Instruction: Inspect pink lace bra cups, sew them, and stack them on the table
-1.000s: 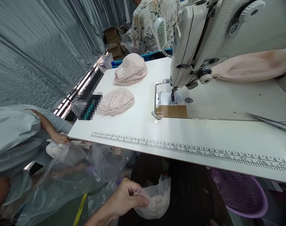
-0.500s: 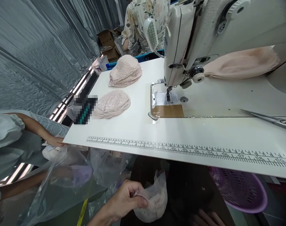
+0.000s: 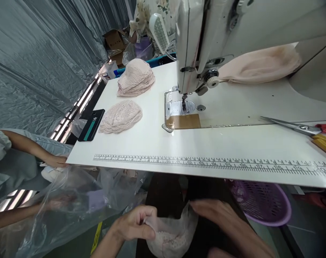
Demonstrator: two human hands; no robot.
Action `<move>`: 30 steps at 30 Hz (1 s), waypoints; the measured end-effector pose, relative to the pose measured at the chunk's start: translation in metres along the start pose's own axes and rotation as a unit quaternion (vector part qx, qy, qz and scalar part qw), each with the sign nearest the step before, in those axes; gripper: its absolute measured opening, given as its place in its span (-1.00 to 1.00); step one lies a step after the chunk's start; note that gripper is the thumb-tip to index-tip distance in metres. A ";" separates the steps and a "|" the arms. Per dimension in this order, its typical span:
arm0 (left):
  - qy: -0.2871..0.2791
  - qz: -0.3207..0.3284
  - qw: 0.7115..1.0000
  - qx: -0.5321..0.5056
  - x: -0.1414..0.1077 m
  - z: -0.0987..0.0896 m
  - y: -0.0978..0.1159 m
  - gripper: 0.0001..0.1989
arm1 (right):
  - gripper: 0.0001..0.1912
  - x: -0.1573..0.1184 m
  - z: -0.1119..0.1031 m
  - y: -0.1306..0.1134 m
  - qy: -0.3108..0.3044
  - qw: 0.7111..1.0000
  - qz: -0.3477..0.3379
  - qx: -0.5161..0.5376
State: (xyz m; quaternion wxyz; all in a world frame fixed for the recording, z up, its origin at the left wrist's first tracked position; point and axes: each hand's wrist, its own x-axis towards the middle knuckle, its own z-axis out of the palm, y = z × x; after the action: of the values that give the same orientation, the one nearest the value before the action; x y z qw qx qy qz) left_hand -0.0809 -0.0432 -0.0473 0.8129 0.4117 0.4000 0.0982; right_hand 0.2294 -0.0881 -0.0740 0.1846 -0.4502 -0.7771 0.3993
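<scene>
Below the table's front edge, my left hand pinches the left side of a pale lace cup piece with sheer fabric. My right hand touches the sheer upper right edge of that piece; its fingertips are blurred and partly hidden, so its grip is unclear. On the white table lie a flat lace piece and, behind it, a stack of lace cups. The sewing machine stands above its metal needle plate, with no fabric under the needle.
Scissors lie at the table's right, a phone at its left. Peach fabric rests behind the machine arm. A purple basket is below right. Another person's hand touches the left corner, near a clear plastic bag.
My right hand has come up from the lower edge to the sheer fabric's right side. My left hand still holds the piece. The view has shifted, showing more of the scissors.
</scene>
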 end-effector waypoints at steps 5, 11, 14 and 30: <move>0.030 0.004 1.000 -0.008 -0.008 -0.012 -0.011 -0.44 | -0.22 0.078 -0.025 -0.036 -0.191 0.967 -0.032 0.166; 0.100 0.036 0.994 -0.040 -0.017 -0.012 -0.027 -0.42 | -0.77 0.081 -0.016 -0.027 -0.209 0.951 -0.022 0.229; 0.107 0.035 0.993 -0.042 -0.017 -0.009 -0.027 -0.41 | -0.73 0.078 -0.014 -0.024 -0.209 0.942 -0.040 0.260; 0.086 0.061 0.992 0.064 -0.022 -0.009 -0.013 -0.53 | -0.84 0.082 -0.016 -0.008 -0.226 0.927 -0.033 0.298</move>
State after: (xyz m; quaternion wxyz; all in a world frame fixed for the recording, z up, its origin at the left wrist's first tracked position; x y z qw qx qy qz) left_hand -0.1039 -0.0569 -0.0480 0.7398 0.4769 0.4480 0.1571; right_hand 0.1923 -0.0130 -0.0640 0.1424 -0.2464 -0.6577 0.6974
